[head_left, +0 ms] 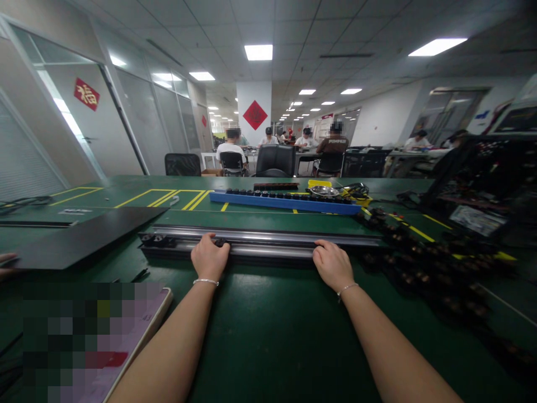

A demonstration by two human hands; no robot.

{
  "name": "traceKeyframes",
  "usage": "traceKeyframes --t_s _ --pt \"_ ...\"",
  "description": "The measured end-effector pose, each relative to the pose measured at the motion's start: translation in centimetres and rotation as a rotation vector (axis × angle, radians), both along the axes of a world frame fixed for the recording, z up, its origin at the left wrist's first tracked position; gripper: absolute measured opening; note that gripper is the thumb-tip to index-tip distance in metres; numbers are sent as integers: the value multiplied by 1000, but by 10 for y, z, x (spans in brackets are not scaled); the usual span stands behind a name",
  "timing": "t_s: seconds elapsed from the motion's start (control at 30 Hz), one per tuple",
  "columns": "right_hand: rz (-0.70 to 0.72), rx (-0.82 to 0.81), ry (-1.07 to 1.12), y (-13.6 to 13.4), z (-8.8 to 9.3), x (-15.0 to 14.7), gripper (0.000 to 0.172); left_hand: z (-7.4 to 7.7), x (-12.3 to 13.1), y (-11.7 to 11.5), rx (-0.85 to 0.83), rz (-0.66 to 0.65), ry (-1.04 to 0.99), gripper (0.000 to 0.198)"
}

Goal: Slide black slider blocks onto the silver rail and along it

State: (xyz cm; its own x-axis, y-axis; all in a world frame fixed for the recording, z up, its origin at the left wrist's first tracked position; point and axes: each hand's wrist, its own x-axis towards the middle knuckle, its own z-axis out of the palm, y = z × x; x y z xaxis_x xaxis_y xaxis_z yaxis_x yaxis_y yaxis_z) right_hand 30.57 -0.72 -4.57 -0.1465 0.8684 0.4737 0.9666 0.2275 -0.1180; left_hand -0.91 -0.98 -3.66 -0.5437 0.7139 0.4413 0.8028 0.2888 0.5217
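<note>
A long dark rail [268,251] with a shiny grey face lies crosswise on the green table in front of me. My left hand [211,258] is closed over it left of the middle, the thumb beside a small black piece [220,243] on the rail. Farther right, my right hand [333,264] grips the same rail, its fingers curled over the far side and partly hidden. Just behind runs a second, similar rail [268,235], parallel and close to the first. Small black blocks [157,239] sit at the near rail's left end.
Behind the rails lies a blue strip [285,204] carrying several black parts, near a metal bowl [325,191]. Many dark parts [419,268] crowd the right. A dark flat panel [92,238] lies left, beside another person's hand [6,263]. A pale-edged purple object [151,313] is nearer.
</note>
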Motion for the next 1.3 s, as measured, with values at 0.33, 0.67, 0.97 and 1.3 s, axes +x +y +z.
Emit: traceKeyframes --t_s 0.33,0.67,0.97,1.3 --pt "-12 -17 14 -1 1 -1 33 -3 11 2 2 -72 10 43" --pt "-2 -24 21 -1 2 0 33 -1 19 -4 -82 -7 131 42" --pt "8 4 0 1 0 0 32 3 19 -6 -206 -58 149 35" --pt "11 8 21 1 0 0 33 2 22 -6 -161 -106 165 34"
